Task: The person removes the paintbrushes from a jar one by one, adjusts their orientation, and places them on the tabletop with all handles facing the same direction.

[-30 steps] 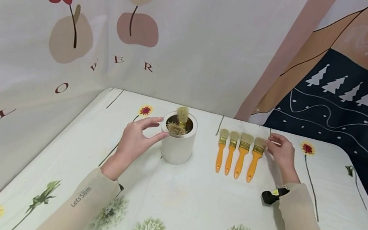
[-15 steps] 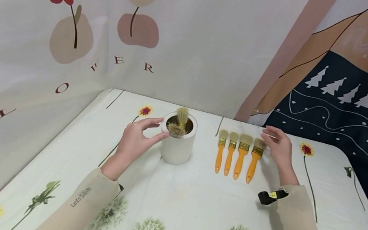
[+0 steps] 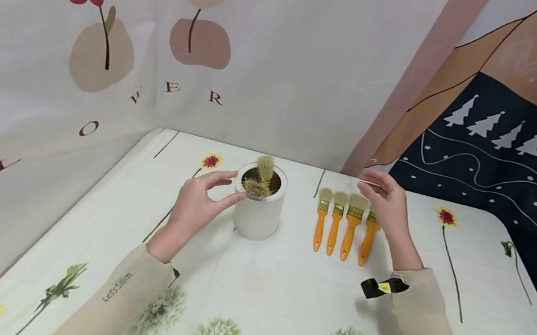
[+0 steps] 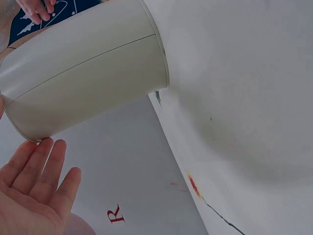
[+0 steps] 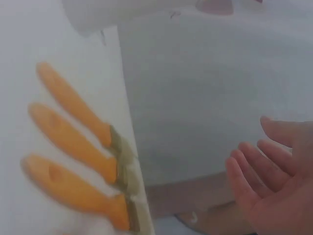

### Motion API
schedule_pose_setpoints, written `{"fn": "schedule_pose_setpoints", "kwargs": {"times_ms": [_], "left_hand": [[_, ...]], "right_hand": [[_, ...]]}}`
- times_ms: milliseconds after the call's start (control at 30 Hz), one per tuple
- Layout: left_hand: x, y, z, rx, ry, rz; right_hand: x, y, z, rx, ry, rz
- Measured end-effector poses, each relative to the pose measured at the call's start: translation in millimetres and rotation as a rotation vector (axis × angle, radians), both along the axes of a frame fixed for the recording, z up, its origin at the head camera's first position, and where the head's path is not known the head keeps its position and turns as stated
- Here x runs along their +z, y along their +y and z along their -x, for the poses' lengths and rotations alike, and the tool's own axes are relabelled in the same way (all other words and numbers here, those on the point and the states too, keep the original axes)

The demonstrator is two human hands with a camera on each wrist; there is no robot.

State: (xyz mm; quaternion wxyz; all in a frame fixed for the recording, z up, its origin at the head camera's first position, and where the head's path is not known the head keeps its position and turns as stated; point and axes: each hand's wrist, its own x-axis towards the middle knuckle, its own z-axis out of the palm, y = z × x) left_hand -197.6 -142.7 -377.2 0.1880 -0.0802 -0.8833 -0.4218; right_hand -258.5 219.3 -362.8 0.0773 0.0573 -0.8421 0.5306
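A white cylindrical can [image 3: 257, 220] stands upright on the table, with the bristle ends of paintbrushes [image 3: 265, 168] showing in its mouth. My left hand [image 3: 192, 211] holds the can's rim from the left, thumb and fingertips spread around it; the left wrist view shows fingertips [image 4: 45, 141] touching the rim edge. Right of the can, several orange-handled paintbrushes [image 3: 352, 224] lie side by side, bristles away from me. Above the bristle end of the rightmost paintbrush [image 3: 367, 245], my right hand [image 3: 387, 205] hovers with loosely bent fingers and nothing in it, partly hiding that brush.
A flower-printed white cloth [image 3: 257, 291] covers the table. Behind its far edge hangs a printed fabric backdrop [image 3: 295, 76], close beyond the can and the brushes. A black strap device [image 3: 384, 287] is on my right wrist.
My right hand has moved left, from beside the rightmost paintbrush to over its bristles. The left hand, the can and the brushes stay where they were.
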Motion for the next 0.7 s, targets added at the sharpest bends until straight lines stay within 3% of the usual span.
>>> {"fn": "schedule_pose_setpoints", "kwargs": {"times_ms": [700], "left_hand": [[2.4,1.0,-1.8,-0.003,0.003,0.007]], "right_hand": [[17.7,-87.8,-20.7,0.281,0.104,0.115]]}}
